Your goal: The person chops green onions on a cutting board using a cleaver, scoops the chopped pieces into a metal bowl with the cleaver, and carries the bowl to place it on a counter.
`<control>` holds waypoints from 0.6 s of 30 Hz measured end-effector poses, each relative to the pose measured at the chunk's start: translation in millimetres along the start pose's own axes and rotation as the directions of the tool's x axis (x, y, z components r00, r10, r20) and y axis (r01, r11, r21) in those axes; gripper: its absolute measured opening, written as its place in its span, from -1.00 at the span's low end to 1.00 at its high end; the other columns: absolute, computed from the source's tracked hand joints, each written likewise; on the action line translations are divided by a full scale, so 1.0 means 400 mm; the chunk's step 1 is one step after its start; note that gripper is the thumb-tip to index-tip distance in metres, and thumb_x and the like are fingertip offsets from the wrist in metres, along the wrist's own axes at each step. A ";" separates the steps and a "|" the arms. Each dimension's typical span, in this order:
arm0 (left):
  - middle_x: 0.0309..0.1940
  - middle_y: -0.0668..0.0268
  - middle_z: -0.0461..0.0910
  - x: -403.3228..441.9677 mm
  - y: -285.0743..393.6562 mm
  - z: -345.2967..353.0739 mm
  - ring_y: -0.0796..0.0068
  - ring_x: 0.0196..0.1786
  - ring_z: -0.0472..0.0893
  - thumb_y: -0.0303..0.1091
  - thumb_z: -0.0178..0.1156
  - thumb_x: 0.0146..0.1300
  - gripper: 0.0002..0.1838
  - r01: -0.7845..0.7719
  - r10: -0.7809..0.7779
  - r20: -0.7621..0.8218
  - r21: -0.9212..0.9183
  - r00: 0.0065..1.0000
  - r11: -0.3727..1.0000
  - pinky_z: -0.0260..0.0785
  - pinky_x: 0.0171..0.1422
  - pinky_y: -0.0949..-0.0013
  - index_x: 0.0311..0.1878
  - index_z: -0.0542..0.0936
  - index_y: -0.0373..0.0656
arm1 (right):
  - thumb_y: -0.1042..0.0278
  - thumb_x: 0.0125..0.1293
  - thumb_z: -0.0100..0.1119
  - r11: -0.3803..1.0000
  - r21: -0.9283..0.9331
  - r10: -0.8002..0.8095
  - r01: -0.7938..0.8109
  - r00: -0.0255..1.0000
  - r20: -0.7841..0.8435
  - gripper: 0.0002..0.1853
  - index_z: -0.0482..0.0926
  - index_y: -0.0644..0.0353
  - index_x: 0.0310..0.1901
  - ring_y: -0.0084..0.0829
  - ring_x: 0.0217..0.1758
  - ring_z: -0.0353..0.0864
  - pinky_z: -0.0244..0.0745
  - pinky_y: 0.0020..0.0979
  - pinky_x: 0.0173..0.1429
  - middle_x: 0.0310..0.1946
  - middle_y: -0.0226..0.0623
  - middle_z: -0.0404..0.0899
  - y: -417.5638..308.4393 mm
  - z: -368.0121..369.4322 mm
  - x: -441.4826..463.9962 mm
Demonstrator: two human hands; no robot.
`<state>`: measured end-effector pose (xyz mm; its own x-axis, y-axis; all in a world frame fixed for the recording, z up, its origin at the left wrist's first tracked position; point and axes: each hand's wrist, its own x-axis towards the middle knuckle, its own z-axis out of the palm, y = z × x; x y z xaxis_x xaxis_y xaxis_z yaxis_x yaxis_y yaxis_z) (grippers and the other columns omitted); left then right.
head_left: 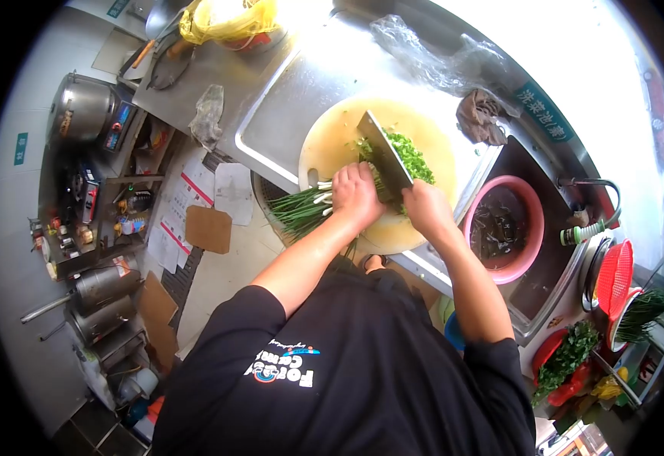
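Note:
My right hand is closed around the handle of a cleaver, whose broad blade stands over a round yellow cutting board. My left hand presses a bunch of green onions onto the board, just left of the blade, fingers bent over the stalks. The white ends and long green leaves stick out past the board's left edge. A heap of chopped green onion lies on the blade's right side. Some cut bits sit to its left.
A pink basin with dark contents in water stands in the sink at right, near a faucet. Clear plastic and a brown rag lie behind the board. Leafy greens are at lower right.

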<state>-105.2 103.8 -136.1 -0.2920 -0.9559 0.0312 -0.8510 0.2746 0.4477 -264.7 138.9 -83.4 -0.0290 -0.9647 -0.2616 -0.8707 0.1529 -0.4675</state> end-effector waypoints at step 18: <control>0.41 -0.01 0.22 -0.004 0.037 -0.068 0.05 0.53 0.12 0.24 0.48 -0.08 0.30 0.050 -0.178 0.335 0.359 0.925 0.932 -0.25 0.66 0.06 0.50 -0.01 -0.41 | 0.28 0.41 0.03 0.995 0.026 0.099 -0.098 0.995 -0.033 -0.77 0.45 0.30 -0.29 0.20 -0.37 0.64 0.52 0.11 -0.22 -0.50 0.15 0.61 -0.036 0.031 -0.168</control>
<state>-105.4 106.6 -105.2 -0.2645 -0.8987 -0.3500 -0.9644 0.2456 0.0981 -244.0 204.3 -69.6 -0.1310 -0.9514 -0.2788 -0.8507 0.2523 -0.4612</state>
